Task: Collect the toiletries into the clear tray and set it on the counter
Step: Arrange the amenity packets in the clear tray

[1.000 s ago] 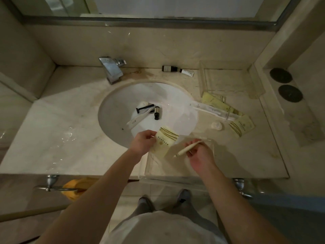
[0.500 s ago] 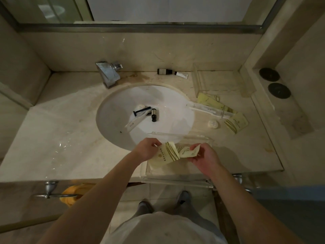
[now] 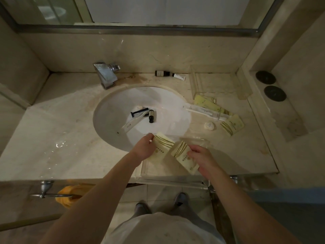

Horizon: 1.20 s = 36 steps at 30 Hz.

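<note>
Both hands are lowering cream packets into the clear tray (image 3: 175, 178) at the table's front edge: the left hand (image 3: 144, 148) is pinching one packet (image 3: 162, 144), the right hand (image 3: 202, 159) another (image 3: 184, 155). They should be laid flat, leaving room for the rest.

A single wide-angle view looks from the person's head, forward and steeply down onto the counter (image 3: 52, 138). The sink (image 3: 167, 103) lies just beyond the left hand (image 3: 144, 148) and right hand (image 3: 202, 159), both near mid-frame at arm's length. The mirror (image 3: 158, 9) stands farthest off along the top edge, well past both hands.
</note>
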{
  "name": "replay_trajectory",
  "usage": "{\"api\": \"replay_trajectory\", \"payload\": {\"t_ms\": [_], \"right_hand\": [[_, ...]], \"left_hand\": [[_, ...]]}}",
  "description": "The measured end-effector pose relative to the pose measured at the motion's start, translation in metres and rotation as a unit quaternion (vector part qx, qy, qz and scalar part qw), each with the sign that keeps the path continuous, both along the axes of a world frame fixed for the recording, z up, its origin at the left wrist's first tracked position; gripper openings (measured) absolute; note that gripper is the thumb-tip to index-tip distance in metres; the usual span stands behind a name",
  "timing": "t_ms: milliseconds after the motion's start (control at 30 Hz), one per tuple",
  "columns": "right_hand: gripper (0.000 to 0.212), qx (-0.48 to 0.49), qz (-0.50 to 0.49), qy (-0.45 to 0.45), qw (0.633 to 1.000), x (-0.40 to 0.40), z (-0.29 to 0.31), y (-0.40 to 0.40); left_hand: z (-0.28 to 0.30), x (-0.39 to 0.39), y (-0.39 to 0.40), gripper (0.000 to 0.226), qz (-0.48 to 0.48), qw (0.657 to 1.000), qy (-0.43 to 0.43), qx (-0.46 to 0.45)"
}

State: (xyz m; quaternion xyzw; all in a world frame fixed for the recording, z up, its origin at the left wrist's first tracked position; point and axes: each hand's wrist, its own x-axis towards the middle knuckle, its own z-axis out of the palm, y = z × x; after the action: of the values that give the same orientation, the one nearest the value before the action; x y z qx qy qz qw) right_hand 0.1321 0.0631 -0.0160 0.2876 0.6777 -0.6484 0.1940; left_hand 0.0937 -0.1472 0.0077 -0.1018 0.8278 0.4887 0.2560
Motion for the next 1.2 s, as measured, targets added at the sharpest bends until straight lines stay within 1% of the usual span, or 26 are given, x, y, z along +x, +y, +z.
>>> {"api": "replay_trajectory", "payload": {"t_ms": [33, 100, 167, 233, 367, 467, 533, 600, 700, 800, 867, 967, 1033, 1100, 1167, 1200], "right_hand": [[0.021, -0.006, -0.007, -0.001, 1.000, -0.001, -0.001, 0.001], [0.016, -0.018, -0.034, -0.008, 0.999, -0.005, -0.002, 0.002], [0.016, -0.031, -0.055, -0.009, 0.998, -0.009, -0.002, 0.001], [0.019, -0.055, -0.069, -0.010, 0.996, -0.013, 0.000, -0.001], [0.020, -0.109, -0.082, -0.023, 0.990, -0.019, 0.009, -0.007], [0.023, -0.130, -0.087, -0.037, 0.987, -0.021, 0.009, -0.011], [0.024, -0.122, -0.058, -0.038, 0.990, -0.023, 0.008, -0.014], [0.020, -0.108, -0.008, -0.026, 0.994, -0.022, 0.009, -0.019], [0.017, -0.037, 0.057, 0.017, 0.998, -0.022, 0.010, -0.024], [0.016, 0.016, 0.112, 0.027, 0.993, -0.022, 0.009, -0.024], [0.016, 0.037, 0.149, 0.017, 0.988, -0.022, 0.007, -0.023], [0.017, 0.054, 0.198, 0.004, 0.979, -0.019, 0.006, -0.024], [0.019, 0.059, 0.233, 0.008, 0.971, -0.018, 0.003, -0.026], [0.018, 0.071, 0.265, 0.016, 0.962, -0.016, 0.001, -0.027], [0.017, 0.099, 0.284, 0.020, 0.953, -0.015, -0.002, -0.025], [0.017, 0.113, 0.290, 0.022, 0.950, -0.015, -0.002, -0.024]], "left_hand": [[0.000, 0.001, 0.002, 0.028, 0.039, 0.999, -0.014, 0.035], [0.000, 0.002, 0.007, 0.033, 0.131, 0.983, -0.058, 0.115], [0.000, 0.005, 0.012, 0.030, 0.205, 0.958, -0.102, 0.175], [-0.001, 0.007, 0.017, 0.025, 0.250, 0.935, -0.141, 0.209], [-0.008, 0.013, 0.023, 0.021, 0.249, 0.931, -0.171, 0.206], [-0.011, 0.019, 0.025, 0.032, 0.244, 0.922, -0.187, 0.235], [-0.012, 0.024, 0.026, 0.038, 0.231, 0.916, -0.197, 0.263], [-0.012, 0.029, 0.026, 0.038, 0.198, 0.919, -0.209, 0.270], [-0.012, 0.031, 0.023, 0.037, 0.162, 0.935, -0.195, 0.248], [-0.011, 0.025, 0.013, 0.045, 0.184, 0.949, -0.124, 0.224], [-0.008, 0.021, 0.007, 0.047, 0.157, 0.965, -0.077, 0.194], [-0.008, 0.018, 0.002, 0.050, 0.067, 0.989, -0.026, 0.129], [-0.008, 0.017, 0.002, 0.047, -0.013, 0.998, 0.006, 0.058], [-0.007, 0.017, 0.002, 0.040, -0.106, 0.993, 0.040, -0.044], [-0.007, 0.017, 0.002, 0.034, -0.172, 0.975, 0.057, -0.130], [-0.007, 0.017, 0.001, 0.035, -0.200, 0.964, 0.068, -0.164]]}}
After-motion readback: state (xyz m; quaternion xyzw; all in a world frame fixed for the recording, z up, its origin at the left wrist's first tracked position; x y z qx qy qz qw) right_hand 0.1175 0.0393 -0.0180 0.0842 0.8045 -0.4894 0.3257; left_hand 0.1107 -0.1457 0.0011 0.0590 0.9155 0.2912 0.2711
